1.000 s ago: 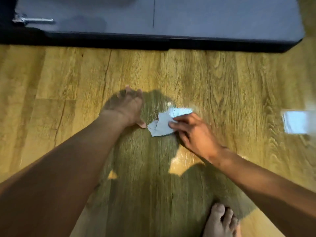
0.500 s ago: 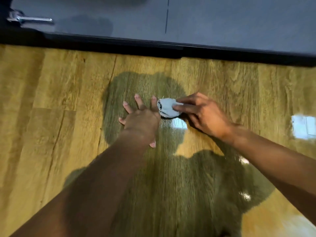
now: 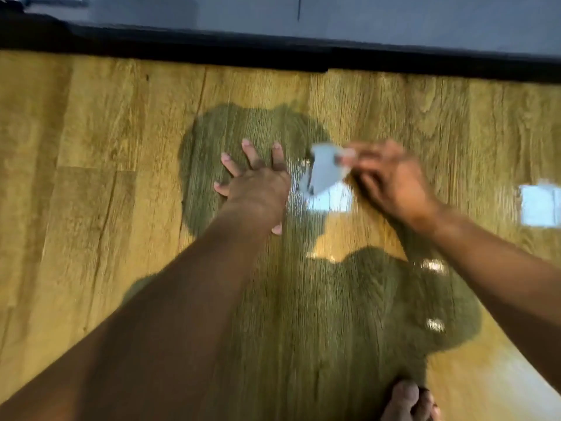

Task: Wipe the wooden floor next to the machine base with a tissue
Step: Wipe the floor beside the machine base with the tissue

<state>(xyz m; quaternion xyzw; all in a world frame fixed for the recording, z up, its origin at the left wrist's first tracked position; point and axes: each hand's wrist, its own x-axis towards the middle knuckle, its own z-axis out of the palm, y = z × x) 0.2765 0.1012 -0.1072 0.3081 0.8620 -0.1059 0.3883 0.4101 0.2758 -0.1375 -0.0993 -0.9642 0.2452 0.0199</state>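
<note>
Yellow-brown wooden plank floor (image 3: 91, 208) fills our view. The dark grey machine base with a black bottom edge (image 3: 394, 22) runs along the far side.

Left hand (image 3: 258, 189): flat on the boards with fingers spread, holding nothing. We judge it a brace for leaning in.

Right hand (image 3: 391, 183): blurred, fingertips pinching the pale crumpled tissue (image 3: 323, 171) just right of the left hand. We cannot tell whether the tissue touches the floor.

Bare toes (image 3: 406, 402) show at the near edge.

Against half a second ago, the tissue was balled against the left forefinger. It now hangs unfolded, a little farther right.
</note>
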